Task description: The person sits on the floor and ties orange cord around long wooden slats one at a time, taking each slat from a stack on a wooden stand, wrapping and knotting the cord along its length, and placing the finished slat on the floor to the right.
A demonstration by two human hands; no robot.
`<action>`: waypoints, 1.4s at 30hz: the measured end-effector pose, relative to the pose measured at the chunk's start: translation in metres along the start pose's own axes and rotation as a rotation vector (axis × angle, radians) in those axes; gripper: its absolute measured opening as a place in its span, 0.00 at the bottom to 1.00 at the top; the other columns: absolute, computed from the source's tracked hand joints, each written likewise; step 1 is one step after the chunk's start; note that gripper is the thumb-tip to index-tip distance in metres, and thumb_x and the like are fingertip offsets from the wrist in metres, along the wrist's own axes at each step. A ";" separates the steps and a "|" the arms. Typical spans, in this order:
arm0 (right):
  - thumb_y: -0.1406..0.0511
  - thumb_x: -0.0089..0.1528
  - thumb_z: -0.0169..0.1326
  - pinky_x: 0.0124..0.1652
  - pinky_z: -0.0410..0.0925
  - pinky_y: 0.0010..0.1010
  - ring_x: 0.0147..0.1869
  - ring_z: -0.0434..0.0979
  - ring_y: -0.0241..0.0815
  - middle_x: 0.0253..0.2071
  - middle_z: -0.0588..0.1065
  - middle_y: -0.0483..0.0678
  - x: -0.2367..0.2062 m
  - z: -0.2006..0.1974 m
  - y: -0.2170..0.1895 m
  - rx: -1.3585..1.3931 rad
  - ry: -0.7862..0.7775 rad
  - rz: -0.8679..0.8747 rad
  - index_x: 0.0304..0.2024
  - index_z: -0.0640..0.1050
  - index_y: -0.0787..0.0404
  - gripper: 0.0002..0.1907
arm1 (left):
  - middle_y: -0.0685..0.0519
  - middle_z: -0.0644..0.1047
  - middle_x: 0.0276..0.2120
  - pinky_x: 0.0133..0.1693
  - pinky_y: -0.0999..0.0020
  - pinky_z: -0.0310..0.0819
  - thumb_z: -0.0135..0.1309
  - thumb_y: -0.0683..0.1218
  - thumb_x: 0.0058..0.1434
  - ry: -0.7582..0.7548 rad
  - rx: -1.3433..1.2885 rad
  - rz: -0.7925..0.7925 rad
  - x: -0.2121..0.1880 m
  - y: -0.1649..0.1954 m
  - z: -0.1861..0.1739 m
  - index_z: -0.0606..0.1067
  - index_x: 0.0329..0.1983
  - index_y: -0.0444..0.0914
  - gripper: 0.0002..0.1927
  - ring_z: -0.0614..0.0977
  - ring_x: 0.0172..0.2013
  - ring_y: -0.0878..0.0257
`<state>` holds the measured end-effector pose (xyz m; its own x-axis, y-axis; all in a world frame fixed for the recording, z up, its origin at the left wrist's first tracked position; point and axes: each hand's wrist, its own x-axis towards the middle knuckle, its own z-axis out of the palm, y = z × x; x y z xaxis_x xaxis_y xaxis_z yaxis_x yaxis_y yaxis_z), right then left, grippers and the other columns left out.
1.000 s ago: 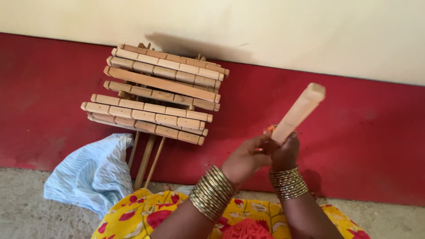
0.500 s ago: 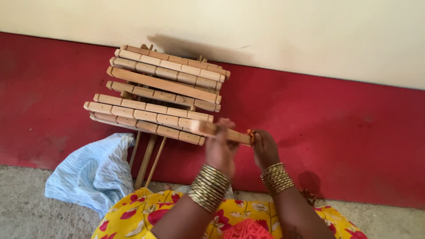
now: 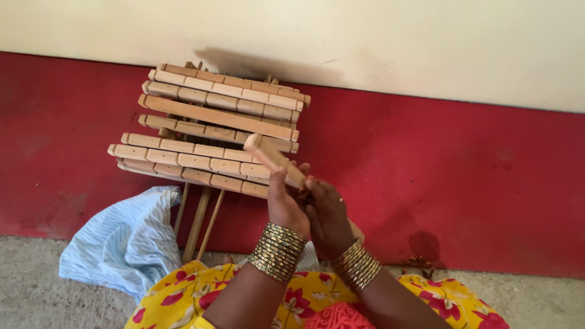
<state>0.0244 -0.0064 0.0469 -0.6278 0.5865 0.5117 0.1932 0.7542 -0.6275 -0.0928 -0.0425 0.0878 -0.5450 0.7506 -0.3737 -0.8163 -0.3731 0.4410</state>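
Bangles [image 3: 278,252] are being worn on both wrists; a wooden stick [image 3: 274,159] is being gripped by the left hand [image 3: 285,204] and right hand [image 3: 326,213], clamped together, tilted before stacked wooden frames [image 3: 213,131] being leaned against the red wall [image 3: 457,183].

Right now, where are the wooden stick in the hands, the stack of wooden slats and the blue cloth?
wooden stick [image 3: 268,155], head view, upper end above the hands
stack of wooden slats [image 3: 207,122], head view, middle slat
blue striped cloth [image 3: 122,240], head view, centre fold
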 end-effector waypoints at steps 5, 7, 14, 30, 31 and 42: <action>0.63 0.68 0.52 0.53 0.72 0.40 0.56 0.76 0.50 0.56 0.70 0.57 0.011 -0.020 0.029 0.149 -0.171 0.117 0.64 0.66 0.63 0.24 | 0.43 0.78 0.36 0.53 0.51 0.74 0.42 0.58 0.60 -0.029 -0.034 0.178 0.015 0.020 -0.004 0.71 0.44 0.36 0.22 0.81 0.44 0.48; 0.64 0.65 0.54 0.51 0.74 0.37 0.53 0.78 0.46 0.54 0.72 0.55 0.010 -0.019 0.038 0.272 -0.271 0.238 0.63 0.67 0.62 0.24 | 0.44 0.78 0.33 0.52 0.48 0.75 0.42 0.58 0.58 -0.036 -0.058 0.175 0.018 0.030 -0.006 0.72 0.41 0.36 0.22 0.81 0.41 0.48; 0.64 0.64 0.56 0.52 0.72 0.35 0.53 0.78 0.43 0.49 0.74 0.52 0.009 -0.024 0.053 0.283 -0.363 0.278 0.56 0.71 0.64 0.19 | 0.45 0.77 0.34 0.56 0.44 0.78 0.43 0.57 0.59 -0.137 -0.164 0.166 0.025 0.044 -0.008 0.73 0.41 0.35 0.21 0.81 0.41 0.49; 0.63 0.72 0.43 0.69 0.60 0.39 0.74 0.63 0.52 0.70 0.62 0.58 0.008 -0.008 -0.008 0.569 -0.011 0.145 0.71 0.59 0.66 0.27 | 0.43 0.78 0.42 0.53 0.53 0.75 0.32 0.57 0.65 -0.115 -0.029 -0.056 -0.001 -0.005 0.003 0.72 0.46 0.34 0.25 0.79 0.48 0.50; 0.62 0.72 0.43 0.69 0.61 0.38 0.74 0.66 0.52 0.68 0.65 0.58 0.008 -0.009 -0.009 0.516 0.039 0.148 0.70 0.63 0.66 0.25 | 0.43 0.78 0.44 0.55 0.55 0.74 0.32 0.57 0.64 -0.104 -0.023 -0.119 -0.005 -0.011 0.003 0.73 0.48 0.34 0.27 0.79 0.49 0.51; 0.66 0.55 0.62 0.43 0.76 0.32 0.41 0.83 0.38 0.38 0.80 0.51 0.019 -0.032 0.033 0.146 -0.373 0.423 0.49 0.74 0.60 0.21 | 0.50 0.77 0.30 0.44 0.50 0.77 0.47 0.66 0.58 -0.082 -0.127 0.274 0.019 0.072 -0.005 0.74 0.38 0.38 0.27 0.82 0.35 0.48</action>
<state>0.0431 0.0392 0.0552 -0.7468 0.6646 -0.0261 0.3961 0.4129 -0.8201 -0.1632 -0.0580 0.1087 -0.7346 0.6526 -0.1854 -0.6616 -0.6287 0.4086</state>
